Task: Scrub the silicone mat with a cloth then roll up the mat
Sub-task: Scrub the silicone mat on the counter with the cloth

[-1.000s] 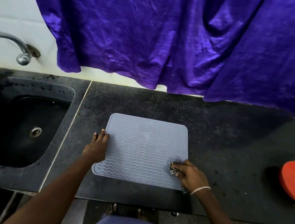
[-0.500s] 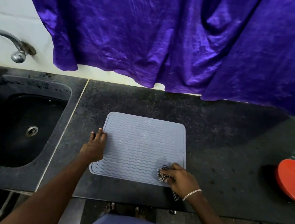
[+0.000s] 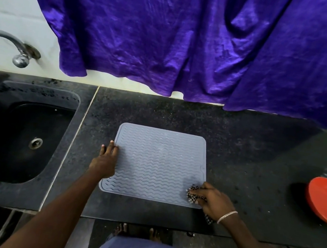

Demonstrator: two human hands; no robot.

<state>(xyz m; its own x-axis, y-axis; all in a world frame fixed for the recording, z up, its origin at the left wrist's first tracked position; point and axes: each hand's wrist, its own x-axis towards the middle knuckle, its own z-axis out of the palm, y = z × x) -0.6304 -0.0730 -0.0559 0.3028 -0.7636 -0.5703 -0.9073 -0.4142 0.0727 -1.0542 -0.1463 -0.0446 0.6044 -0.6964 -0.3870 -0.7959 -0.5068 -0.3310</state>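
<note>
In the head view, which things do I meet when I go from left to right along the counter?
sink → left hand pressing the mat's left edge → mat → right hand gripping the cloth → bowl

The dark bench carries a grey mat lying flat at centre. A red bowl sits at 3 o'clock, a sink at 9.

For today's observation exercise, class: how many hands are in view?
2. The left hand lies flat on the left edge of the mat; the right hand grips a cloth at the mat's near right corner. None seem hidden.
</note>
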